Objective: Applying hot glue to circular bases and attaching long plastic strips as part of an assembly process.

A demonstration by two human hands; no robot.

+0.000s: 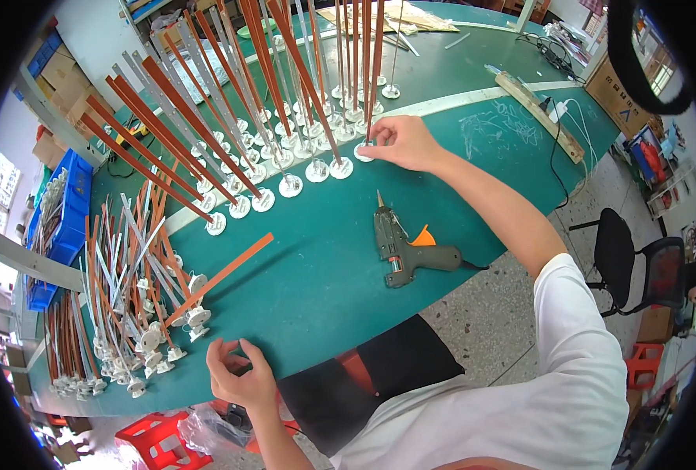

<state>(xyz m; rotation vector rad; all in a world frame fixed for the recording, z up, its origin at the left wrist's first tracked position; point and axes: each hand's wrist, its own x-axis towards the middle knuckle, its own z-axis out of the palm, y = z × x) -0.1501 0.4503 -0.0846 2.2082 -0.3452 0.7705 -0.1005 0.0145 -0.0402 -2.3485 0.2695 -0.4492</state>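
My right hand (407,143) reaches over the green table and pinches the foot of an upright brown strip (374,74) just above its white round base (363,152). This piece stands at the right end of the front row of similar upright strips on white discs (262,200). Near the table's front edge, my left hand (241,374) hovers with loosely curled fingers, thumb and forefinger apart, and nothing in it. Below the right hand lies a dark glue gun (411,252) with an orange trigger, its nozzle pointing away from me.
A pile of loose brown and silver strips with white bases (148,313) lies at the left, one brown strip (226,274) jutting rightward. Behind it is a blue crate (64,215). A wooden bar with power leads (540,113) lies at the far right. A black chair (616,251) stands beyond the table.
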